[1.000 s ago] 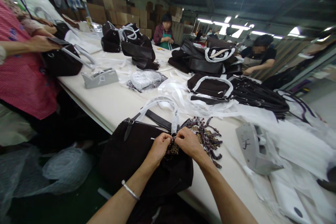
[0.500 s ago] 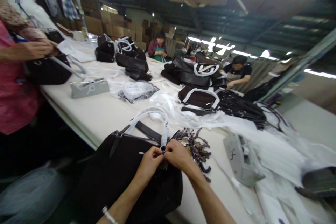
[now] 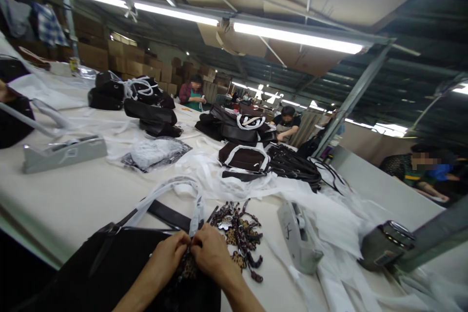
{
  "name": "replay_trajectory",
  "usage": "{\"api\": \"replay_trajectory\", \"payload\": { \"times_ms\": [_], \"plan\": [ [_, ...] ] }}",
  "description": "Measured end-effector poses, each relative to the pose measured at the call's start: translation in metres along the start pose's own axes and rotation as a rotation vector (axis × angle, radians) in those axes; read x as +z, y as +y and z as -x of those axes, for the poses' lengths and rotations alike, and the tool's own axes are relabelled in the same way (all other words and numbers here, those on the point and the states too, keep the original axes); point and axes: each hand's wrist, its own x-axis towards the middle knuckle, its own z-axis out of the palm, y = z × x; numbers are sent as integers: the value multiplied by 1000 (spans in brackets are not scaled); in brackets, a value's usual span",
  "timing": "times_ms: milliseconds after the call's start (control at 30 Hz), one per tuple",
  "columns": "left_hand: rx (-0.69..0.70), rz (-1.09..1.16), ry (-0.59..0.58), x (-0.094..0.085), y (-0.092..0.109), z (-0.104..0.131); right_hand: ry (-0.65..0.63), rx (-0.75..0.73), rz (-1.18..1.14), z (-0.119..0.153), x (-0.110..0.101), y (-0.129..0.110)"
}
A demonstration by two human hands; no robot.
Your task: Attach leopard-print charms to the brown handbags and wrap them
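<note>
A dark handbag (image 3: 124,268) lies in front of me at the table's near edge. Its looped handle (image 3: 179,183) is wrapped in white material and stands up. At the handle's right base my left hand (image 3: 166,256) and my right hand (image 3: 212,251) meet, fingertips pinched closed. Beneath their fingers hangs a leopard-print bag charm (image 3: 188,268), partly covered by the hands; its fastening is hidden. Beside my right hand is a pile of similar charms (image 3: 239,234) with dark beaded straps, lying on the pale table (image 3: 120,187).
Grey tape dispensers stand left (image 3: 66,151) and right (image 3: 298,239). Beyond lie a plastic-wrapped bundle (image 3: 155,153), white strips (image 3: 204,170), stacked dark bags (image 3: 234,126) and black straps (image 3: 294,163). A dark jar (image 3: 387,243) stands at right, near a metal post. Several people work farther off.
My view has tilted up and turned right, so the scene sits farther left and the jar shows fully. Both hands stay pinched at the handle base; the leopard-print charm beneath them shows more clearly.
</note>
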Motion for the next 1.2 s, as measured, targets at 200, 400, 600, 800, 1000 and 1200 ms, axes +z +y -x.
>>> {"api": "replay_trajectory", "payload": {
  "times_ms": [200, 400, 600, 800, 1000, 1200],
  "plan": [
    [3, -55, -46, -4, -1, -8, 32, 21, -9, 1, 11, 4],
    [19, -162, -61, -4, -5, -8, 15, 27, -28, 3, 4, 0],
    [55, -163, -156, -9, -6, -6, -6, 7, -79, 4, 1, 0],
    [-37, -50, -181, -11, 2, 2, 14, -60, -135, 6, 2, 6],
    [70, -109, -38, -10, 9, 1, 35, -99, -154, 7, 6, 10],
    [63, -120, 48, -12, 10, 8, 82, -61, -252, 6, 2, 11]
  ]
}}
